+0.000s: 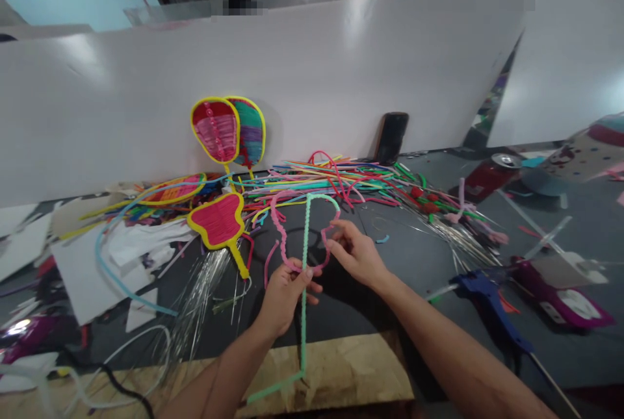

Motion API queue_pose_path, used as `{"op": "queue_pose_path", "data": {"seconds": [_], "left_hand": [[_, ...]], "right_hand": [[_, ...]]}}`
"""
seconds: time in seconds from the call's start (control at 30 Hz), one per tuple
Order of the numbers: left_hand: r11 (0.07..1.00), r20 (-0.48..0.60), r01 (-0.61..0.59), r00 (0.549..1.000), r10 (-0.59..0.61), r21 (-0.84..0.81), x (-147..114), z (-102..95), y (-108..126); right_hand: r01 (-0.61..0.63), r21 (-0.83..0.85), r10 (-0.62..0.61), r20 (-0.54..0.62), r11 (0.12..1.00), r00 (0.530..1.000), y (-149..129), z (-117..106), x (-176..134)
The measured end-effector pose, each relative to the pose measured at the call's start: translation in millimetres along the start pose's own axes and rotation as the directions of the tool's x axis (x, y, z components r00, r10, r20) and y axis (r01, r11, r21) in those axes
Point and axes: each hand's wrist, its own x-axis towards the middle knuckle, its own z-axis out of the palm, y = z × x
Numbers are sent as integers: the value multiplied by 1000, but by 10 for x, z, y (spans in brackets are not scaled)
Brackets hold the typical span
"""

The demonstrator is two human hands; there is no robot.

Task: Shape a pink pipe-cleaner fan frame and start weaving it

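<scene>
In the middle of the head view is a fan-shaped frame bent from pink and mint-green pipe cleaners (306, 230). A straight green stem runs down its centre, and its lower end bends off to the left. My left hand (287, 292) is closed round the base of the loop, thumb against the stem. On the loop's right side, my right hand (358, 253) pinches the wavy pink edge between thumb and fingers. Left of the frame lies a finished pink fan with a yellow border (219, 221). A loose pink pipe cleaner (268, 263) curves beside my left hand.
Two more fans (216, 130) lean on the white partition (312, 68). A heap of coloured pipe cleaners (336, 178) lies below, with a phone (391, 138) propped behind. To the right are a blue glue gun (492, 308) and a drink can (492, 178); paper scraps (97, 269) lie left.
</scene>
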Motion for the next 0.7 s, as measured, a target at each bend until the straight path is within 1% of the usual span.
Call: {"op": "queue_pose_path", "data": {"seconds": [0.03,0.07,0.1,0.13,0.2,0.23,0.27,0.37,0.43,0.5,0.57,0.63,0.7], "left_hand": [[1000,-11,6,1000,-6,-19,6,-8,16],[999,-19,13,1000,-14,-41,11,-15,30],[998,-22,19,1000,-21,-62,15,-23,42],[996,-21,25,999,-26,-82,18,-30,50],[993,-19,31,999,-34,-116,20,-42,56],[991,-17,35,999,-38,-128,19,-47,54],[990,-13,39,999,-42,-137,18,-50,52],[987,-3,47,999,-49,-155,16,-55,49],[986,-4,45,999,-47,-159,19,-55,55],[987,-7,40,999,-41,-157,25,-55,65],[987,-7,33,999,-34,-156,32,-56,75],[987,-6,28,1000,-29,-161,37,-60,79],[985,-6,24,1000,-26,-171,40,-64,79]], "right_hand": [[-59,100,61,-18,993,998,2,7,2],[-128,196,131,-2,972,991,0,15,3],[-200,273,194,49,941,980,-4,23,3],[-268,323,240,125,908,963,-10,33,1],[-363,357,272,281,861,920,-21,54,-9],[-385,360,269,331,850,904,-25,64,-15],[-394,366,264,357,843,896,-26,75,-21],[-395,401,252,363,827,897,-23,99,-33],[-415,446,264,362,793,894,-24,109,-40],[-463,489,282,400,739,872,-33,119,-51],[-509,500,279,463,701,841,-46,135,-69],[-518,484,257,506,705,823,-57,158,-91],[-500,472,240,507,726,828,-61,181,-109]]}}
